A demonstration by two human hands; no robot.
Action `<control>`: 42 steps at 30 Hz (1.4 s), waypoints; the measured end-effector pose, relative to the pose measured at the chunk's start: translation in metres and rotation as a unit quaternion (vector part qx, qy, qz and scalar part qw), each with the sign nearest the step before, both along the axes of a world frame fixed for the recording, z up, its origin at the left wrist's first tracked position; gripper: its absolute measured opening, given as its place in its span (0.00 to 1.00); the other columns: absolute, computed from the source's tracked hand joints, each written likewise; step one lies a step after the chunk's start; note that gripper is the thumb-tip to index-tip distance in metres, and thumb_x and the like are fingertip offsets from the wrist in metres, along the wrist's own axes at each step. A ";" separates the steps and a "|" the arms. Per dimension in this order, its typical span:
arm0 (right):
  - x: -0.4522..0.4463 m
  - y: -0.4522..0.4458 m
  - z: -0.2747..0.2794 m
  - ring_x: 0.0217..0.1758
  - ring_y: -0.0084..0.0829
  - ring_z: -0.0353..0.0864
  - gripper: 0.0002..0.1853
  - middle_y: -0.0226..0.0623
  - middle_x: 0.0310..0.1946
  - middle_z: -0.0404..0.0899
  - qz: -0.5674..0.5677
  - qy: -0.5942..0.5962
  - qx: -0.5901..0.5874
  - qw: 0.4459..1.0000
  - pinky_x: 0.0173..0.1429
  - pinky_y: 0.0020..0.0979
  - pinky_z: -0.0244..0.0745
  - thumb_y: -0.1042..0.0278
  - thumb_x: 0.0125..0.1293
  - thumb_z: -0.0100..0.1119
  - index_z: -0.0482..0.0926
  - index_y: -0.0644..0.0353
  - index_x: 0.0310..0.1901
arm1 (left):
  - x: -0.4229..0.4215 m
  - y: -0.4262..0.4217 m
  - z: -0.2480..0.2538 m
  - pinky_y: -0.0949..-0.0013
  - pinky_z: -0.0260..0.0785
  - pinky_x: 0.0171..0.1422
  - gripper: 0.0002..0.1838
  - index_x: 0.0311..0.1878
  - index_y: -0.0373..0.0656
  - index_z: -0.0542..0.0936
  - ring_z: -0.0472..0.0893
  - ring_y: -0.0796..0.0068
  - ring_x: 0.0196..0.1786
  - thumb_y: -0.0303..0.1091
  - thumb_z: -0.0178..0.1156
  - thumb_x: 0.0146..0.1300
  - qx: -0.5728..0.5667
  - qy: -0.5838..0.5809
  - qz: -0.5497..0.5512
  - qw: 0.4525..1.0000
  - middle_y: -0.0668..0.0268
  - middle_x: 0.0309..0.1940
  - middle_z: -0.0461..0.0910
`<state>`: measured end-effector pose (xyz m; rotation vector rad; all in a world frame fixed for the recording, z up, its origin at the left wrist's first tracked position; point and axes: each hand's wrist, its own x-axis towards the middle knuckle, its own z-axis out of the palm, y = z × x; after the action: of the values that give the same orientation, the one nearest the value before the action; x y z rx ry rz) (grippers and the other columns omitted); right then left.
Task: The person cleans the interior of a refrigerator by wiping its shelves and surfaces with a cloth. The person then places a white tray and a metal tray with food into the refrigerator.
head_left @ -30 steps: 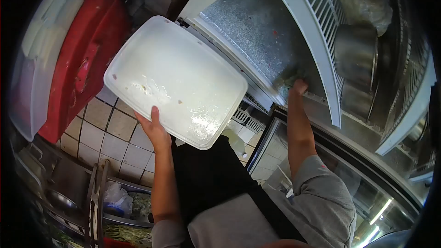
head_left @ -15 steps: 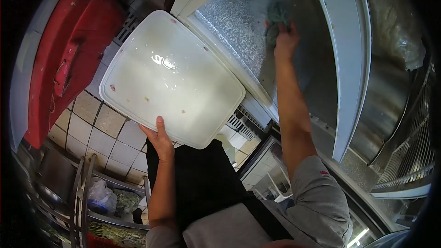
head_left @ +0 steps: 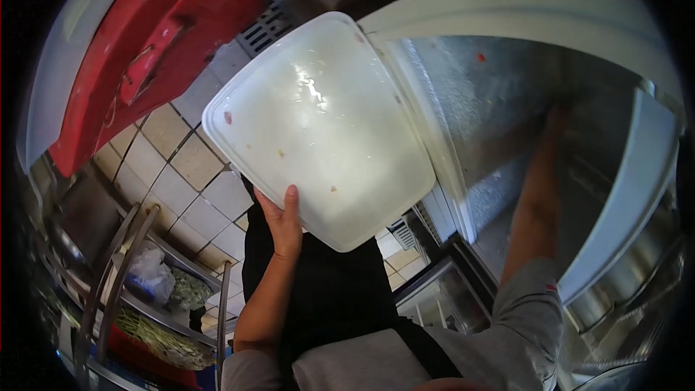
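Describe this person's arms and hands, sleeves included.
The left sleeve and right sleeve are short and grey, the right with a small red mark. Both forearms are bare. The left hand is ungloved; the right hand is too dim for detail.

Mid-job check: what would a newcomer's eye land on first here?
Probably the big white lid or tray, speckled with small bits, held mid-view by the left hand at its lower-left edge. Next, the red container at upper left. Then the metal-lined cabinet at right, the blurred right hand reaching inside.
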<state>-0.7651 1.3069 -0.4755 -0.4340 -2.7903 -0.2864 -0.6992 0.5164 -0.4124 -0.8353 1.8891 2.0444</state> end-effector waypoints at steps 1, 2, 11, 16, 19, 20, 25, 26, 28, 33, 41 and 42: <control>-0.042 -0.066 0.024 0.62 0.47 0.65 0.30 0.48 0.59 0.67 -0.112 0.016 -0.100 0.989 0.66 0.40 0.56 0.49 0.65 0.45 0.65 0.64 0.61 | -0.001 0.000 0.000 0.68 0.50 0.67 0.34 0.68 0.39 0.48 0.60 0.70 0.62 0.32 0.54 0.65 0.005 0.000 0.003 1.000 0.59 0.61 0.59; -0.092 -0.159 0.059 0.63 0.45 0.65 0.29 0.46 0.60 0.67 -0.225 0.044 -0.186 0.955 0.67 0.40 0.56 0.49 0.66 0.43 0.64 0.61 0.62 | -0.002 0.000 0.001 0.68 0.50 0.67 0.34 0.68 0.39 0.48 0.60 0.71 0.62 0.32 0.54 0.65 0.012 0.000 0.004 1.000 0.60 0.60 0.59; -0.138 -0.339 0.070 0.48 0.34 0.78 0.20 0.45 0.44 0.79 -0.008 0.039 -0.320 0.947 0.52 0.29 0.70 0.69 0.61 0.54 0.73 0.55 0.56 | -0.002 0.005 0.004 0.67 0.52 0.66 0.32 0.67 0.39 0.51 0.61 0.69 0.62 0.31 0.54 0.64 0.007 0.015 0.019 1.000 0.58 0.61 0.60; -0.105 -0.435 0.067 0.60 0.36 0.70 0.19 0.47 0.56 0.71 0.091 0.079 -0.435 0.893 0.61 0.31 0.65 0.73 0.60 0.51 0.74 0.56 0.54 | 0.004 0.001 -0.004 0.67 0.51 0.67 0.33 0.68 0.38 0.49 0.61 0.67 0.63 0.31 0.53 0.64 0.030 0.018 0.018 0.999 0.56 0.62 0.59; -0.088 -0.480 0.079 0.63 0.37 0.68 0.19 0.48 0.56 0.71 0.139 0.057 -0.446 0.882 0.63 0.32 0.62 0.75 0.59 0.51 0.74 0.56 0.54 | 0.001 0.001 0.005 0.67 0.50 0.68 0.35 0.68 0.37 0.46 0.61 0.66 0.63 0.31 0.53 0.64 0.057 0.004 0.023 0.998 0.55 0.63 0.58; -0.083 -0.493 0.084 0.62 0.36 0.69 0.19 0.47 0.55 0.72 0.125 0.036 -0.471 0.872 0.63 0.31 0.63 0.75 0.59 0.50 0.74 0.56 0.54 | 0.002 0.000 0.004 0.67 0.50 0.68 0.35 0.68 0.37 0.46 0.61 0.66 0.63 0.31 0.54 0.64 0.057 0.010 0.021 0.998 0.55 0.62 0.58; -0.078 -0.525 0.110 0.53 0.34 0.74 0.17 0.41 0.49 0.76 -0.035 -0.065 -0.666 0.743 0.58 0.29 0.68 0.76 0.60 0.50 0.75 0.59 0.52 | 0.001 -0.007 0.008 0.68 0.51 0.67 0.35 0.68 0.37 0.46 0.61 0.67 0.62 0.32 0.53 0.65 0.062 0.008 -0.007 0.998 0.56 0.62 0.60; -0.077 -0.527 0.119 0.52 0.34 0.75 0.17 0.40 0.49 0.76 -0.071 -0.037 -0.719 0.690 0.57 0.30 0.69 0.76 0.61 0.50 0.74 0.60 0.53 | 0.001 -0.008 0.007 0.68 0.51 0.67 0.35 0.68 0.38 0.46 0.61 0.67 0.62 0.32 0.53 0.65 0.076 0.008 -0.013 0.997 0.56 0.62 0.60; -0.079 -0.531 0.150 0.49 0.33 0.75 0.17 0.38 0.48 0.75 -0.139 0.023 -0.809 0.571 0.55 0.31 0.70 0.76 0.61 0.51 0.73 0.63 0.53 | -0.003 -0.013 0.011 0.69 0.51 0.67 0.33 0.68 0.38 0.47 0.63 0.67 0.61 0.30 0.52 0.65 0.101 0.009 -0.007 0.995 0.56 0.61 0.60; -0.028 -0.499 0.203 0.51 0.39 0.74 0.19 0.42 0.52 0.72 -0.137 0.232 -0.845 0.462 0.57 0.41 0.69 0.76 0.62 0.47 0.68 0.65 0.56 | -0.034 -0.044 0.035 0.67 0.58 0.64 0.33 0.68 0.39 0.49 0.66 0.65 0.59 0.25 0.53 0.63 0.198 -0.019 0.041 0.979 0.55 0.61 0.62; 0.128 -0.420 0.222 0.51 0.41 0.74 0.17 0.40 0.50 0.74 -0.138 0.374 -0.818 0.414 0.55 0.43 0.71 0.75 0.62 0.47 0.70 0.61 0.54 | -0.104 -0.096 0.073 0.60 0.74 0.48 0.26 0.60 0.38 0.64 0.78 0.59 0.45 0.28 0.57 0.59 0.423 -0.284 -0.034 0.860 0.54 0.48 0.74; 0.147 -0.409 0.214 0.51 0.42 0.74 0.17 0.41 0.50 0.74 -0.151 0.391 -0.782 0.461 0.55 0.45 0.70 0.73 0.63 0.45 0.70 0.61 0.54 | -0.106 -0.098 0.080 0.60 0.74 0.49 0.26 0.61 0.37 0.63 0.77 0.58 0.46 0.29 0.56 0.59 0.449 -0.293 -0.033 0.843 0.54 0.48 0.74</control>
<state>-0.6178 0.8979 -0.2611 -0.9846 -1.1700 1.9746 -0.8050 0.4184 -0.3321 -0.9234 0.5113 1.9661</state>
